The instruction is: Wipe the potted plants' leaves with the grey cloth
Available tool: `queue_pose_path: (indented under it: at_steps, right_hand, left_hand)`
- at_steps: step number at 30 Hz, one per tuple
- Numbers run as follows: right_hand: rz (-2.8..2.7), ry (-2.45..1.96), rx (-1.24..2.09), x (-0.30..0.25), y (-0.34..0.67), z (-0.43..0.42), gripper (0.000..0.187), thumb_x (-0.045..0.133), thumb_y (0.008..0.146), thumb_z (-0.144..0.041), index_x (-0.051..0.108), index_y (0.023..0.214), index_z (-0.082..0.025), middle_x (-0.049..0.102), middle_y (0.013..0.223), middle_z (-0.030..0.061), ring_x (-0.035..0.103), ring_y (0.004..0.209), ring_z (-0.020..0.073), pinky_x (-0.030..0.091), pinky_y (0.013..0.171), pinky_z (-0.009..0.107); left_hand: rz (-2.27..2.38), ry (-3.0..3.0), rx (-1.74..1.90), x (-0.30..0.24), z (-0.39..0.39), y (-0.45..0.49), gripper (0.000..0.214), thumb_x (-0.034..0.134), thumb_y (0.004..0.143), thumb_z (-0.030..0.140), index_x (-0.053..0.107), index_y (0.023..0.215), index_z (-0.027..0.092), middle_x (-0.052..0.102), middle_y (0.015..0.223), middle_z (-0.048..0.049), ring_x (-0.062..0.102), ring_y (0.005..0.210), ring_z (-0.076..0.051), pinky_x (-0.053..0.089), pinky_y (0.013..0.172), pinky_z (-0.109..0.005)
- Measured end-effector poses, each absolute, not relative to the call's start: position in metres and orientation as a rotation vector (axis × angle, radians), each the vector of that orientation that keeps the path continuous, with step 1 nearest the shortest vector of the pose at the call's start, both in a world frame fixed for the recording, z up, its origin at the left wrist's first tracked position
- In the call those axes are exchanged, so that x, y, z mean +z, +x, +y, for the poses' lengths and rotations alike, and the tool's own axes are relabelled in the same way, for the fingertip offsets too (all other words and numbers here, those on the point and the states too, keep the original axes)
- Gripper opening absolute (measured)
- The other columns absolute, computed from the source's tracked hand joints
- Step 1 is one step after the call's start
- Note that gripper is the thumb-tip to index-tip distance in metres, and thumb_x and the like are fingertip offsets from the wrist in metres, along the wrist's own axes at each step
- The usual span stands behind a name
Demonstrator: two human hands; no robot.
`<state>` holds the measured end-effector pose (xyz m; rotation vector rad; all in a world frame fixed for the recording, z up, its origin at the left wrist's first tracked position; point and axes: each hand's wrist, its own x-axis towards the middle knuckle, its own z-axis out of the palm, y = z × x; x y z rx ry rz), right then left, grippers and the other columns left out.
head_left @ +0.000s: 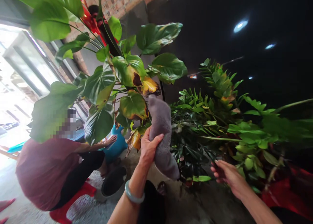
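- One-handed, grasps grey cloth (162, 119) with left hand (149, 149).
- Curls right hand (226, 173), four o'clock; unclear if pinching.
- May tear yellowed leaf (149, 86), twelve o'clock, by snagging grey cloth.

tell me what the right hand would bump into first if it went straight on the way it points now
Most likely the dark leaves ahead of the right hand; depth is unclear, so it may already be touching them.

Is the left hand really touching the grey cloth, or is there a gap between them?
Touching. The head view shows it plainly: the left hand grips the grey cloth, with the thumb lying across its front.
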<state>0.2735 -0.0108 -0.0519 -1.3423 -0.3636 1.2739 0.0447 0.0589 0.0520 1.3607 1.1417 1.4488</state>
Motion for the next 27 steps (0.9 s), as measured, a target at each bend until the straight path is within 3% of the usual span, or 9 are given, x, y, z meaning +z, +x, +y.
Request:
queue_pose_path:
  at_steps: [3, 6, 10, 14, 16, 20, 22, 27]
  right_hand:
    - [-0.377, -1.342, 1.272, -0.053, 0.271, -0.009, 0.009, 0.066, 0.059, -0.022, 0.062, 0.053, -0.017, 0.063, 0.045, 0.0026, 0.050, 0.035, 0.0101, 0.037, 0.034, 0.019]
    - [-0.401, -1.327, 1.290, -0.060, 0.274, -0.007, 0.010, 0.069, 0.058, -0.024, 0.062, 0.055, -0.017, 0.065, 0.047, 0.0030, 0.052, 0.036, 0.0109, 0.039, 0.035, 0.020]
    - [-0.438, -1.342, 1.302, -0.070, 0.278, -0.005, 0.011, 0.070, 0.058, -0.024, 0.063, 0.059, -0.016, 0.065, 0.049, 0.0045, 0.054, 0.037, 0.0120, 0.040, 0.035, 0.021]
    - [-0.425, -1.329, 1.290, -0.068, 0.273, -0.003, 0.013, 0.071, 0.057, -0.024, 0.064, 0.061, -0.015, 0.065, 0.051, 0.0055, 0.054, 0.038, 0.0127, 0.040, 0.036, 0.022]
    - [-0.391, -1.338, 1.272, -0.063, 0.269, -0.003, 0.011, 0.070, 0.057, -0.023, 0.063, 0.059, -0.015, 0.064, 0.048, 0.0051, 0.052, 0.036, 0.0120, 0.039, 0.034, 0.021]
    - [-0.383, -1.358, 1.280, -0.056, 0.267, -0.005, 0.007, 0.067, 0.060, -0.020, 0.064, 0.058, -0.014, 0.064, 0.047, 0.0050, 0.052, 0.036, 0.0116, 0.039, 0.035, 0.021]
    - [-0.381, -1.378, 1.290, -0.055, 0.269, -0.006, 0.006, 0.068, 0.060, -0.019, 0.065, 0.059, -0.015, 0.065, 0.048, 0.0049, 0.052, 0.036, 0.0121, 0.039, 0.035, 0.021]
    - [-0.374, -1.390, 1.286, -0.059, 0.274, -0.006, 0.006, 0.068, 0.060, -0.019, 0.064, 0.057, -0.016, 0.065, 0.048, 0.0049, 0.052, 0.036, 0.0116, 0.040, 0.035, 0.021]
  left_hand:
    - [1.266, 1.403, 1.288, 0.012, 0.038, 0.044, 0.050, 0.076, 0.050, 0.032, 0.066, 0.096, 0.016, 0.068, 0.080, -0.0036, 0.060, 0.077, -0.022, 0.048, 0.072, -0.031]
    - [1.250, 1.453, 1.042, -0.015, 0.001, 0.039, 0.052, 0.078, 0.042, 0.025, 0.070, 0.092, 0.018, 0.070, 0.087, -0.0049, 0.061, 0.082, -0.026, 0.048, 0.075, -0.033]
    - [1.200, 1.533, 1.242, 0.021, -0.008, 0.037, 0.047, 0.076, 0.041, 0.024, 0.071, 0.088, 0.021, 0.070, 0.086, -0.0029, 0.061, 0.083, -0.026, 0.048, 0.076, -0.033]
    - [1.203, 1.373, 1.598, 0.059, 0.035, 0.038, 0.052, 0.074, 0.051, 0.032, 0.066, 0.100, 0.020, 0.068, 0.087, -0.0015, 0.061, 0.080, -0.022, 0.048, 0.073, -0.030]
    - [1.246, 1.356, 1.576, 0.049, 0.051, 0.038, 0.049, 0.072, 0.055, 0.033, 0.064, 0.101, 0.019, 0.068, 0.085, -0.0017, 0.061, 0.078, -0.020, 0.048, 0.072, -0.030]
    - [1.422, 1.417, 1.198, -0.009, 0.039, 0.033, 0.036, 0.075, 0.046, 0.023, 0.068, 0.081, 0.019, 0.067, 0.070, -0.0001, 0.060, 0.069, -0.021, 0.047, 0.067, -0.030]
    - [1.360, 1.413, 1.026, -0.026, 0.018, 0.026, 0.033, 0.074, 0.047, 0.023, 0.070, 0.080, 0.020, 0.067, 0.067, 0.0009, 0.060, 0.068, -0.022, 0.046, 0.064, -0.030]
    - [1.385, 1.389, 1.341, 0.012, 0.010, 0.012, 0.047, 0.076, 0.054, 0.033, 0.066, 0.098, 0.019, 0.068, 0.078, 0.0001, 0.060, 0.074, -0.021, 0.047, 0.068, -0.028]
